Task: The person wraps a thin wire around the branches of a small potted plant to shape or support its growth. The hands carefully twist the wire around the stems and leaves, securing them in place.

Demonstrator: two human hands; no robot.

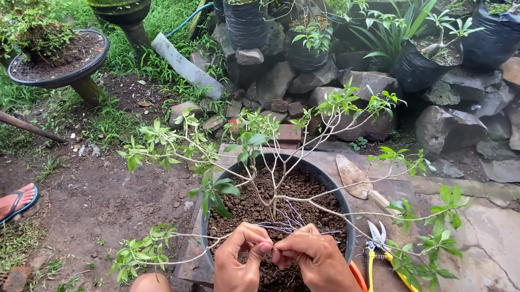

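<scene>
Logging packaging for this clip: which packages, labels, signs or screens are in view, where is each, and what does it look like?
No labels, signs or screens.
Black plastic grow bag: top centre among the rocks, cylindrical, soil-filled.
Black plastic grow bag: top right corner, bulging, with a plant.
Black plastic grow bag: right of centre behind the stones, crumpled, with a leafy plant.

No packages, labels, signs or screens appear in this garden view.
</scene>
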